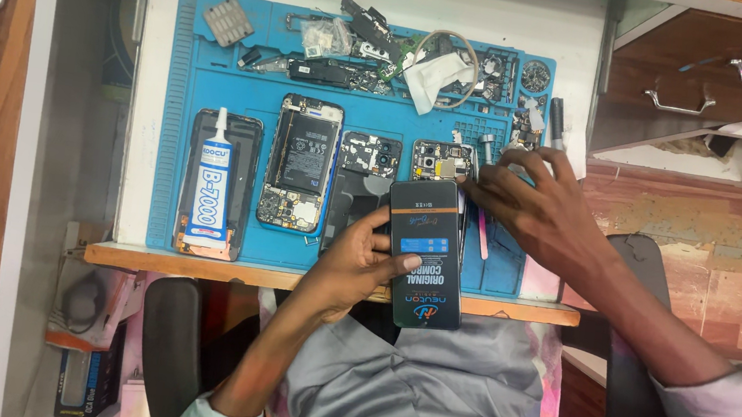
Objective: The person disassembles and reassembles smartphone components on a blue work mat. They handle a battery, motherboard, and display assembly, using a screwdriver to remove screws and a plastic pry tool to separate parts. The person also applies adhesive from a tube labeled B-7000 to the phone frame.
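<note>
The left hand (355,267) holds a flat black box (425,252) by its side, fingers shut around it. The box is long, with an orange stripe near the top, a blue patch in the middle and white print lower down. It sits over the front edge of the blue mat (176,121), near the person's chest.

The right hand (534,208) touches the top corner of the box. Its fingers are bent there, but I cannot tell if they pinch anything.

On the mat, at the left, a white glue tube (212,183) with blue print lies on a dark phone back (245,152). Next to it is an open phone (300,175) with a black battery that has a white label. Small parts (380,47) are piled along the top.
</note>
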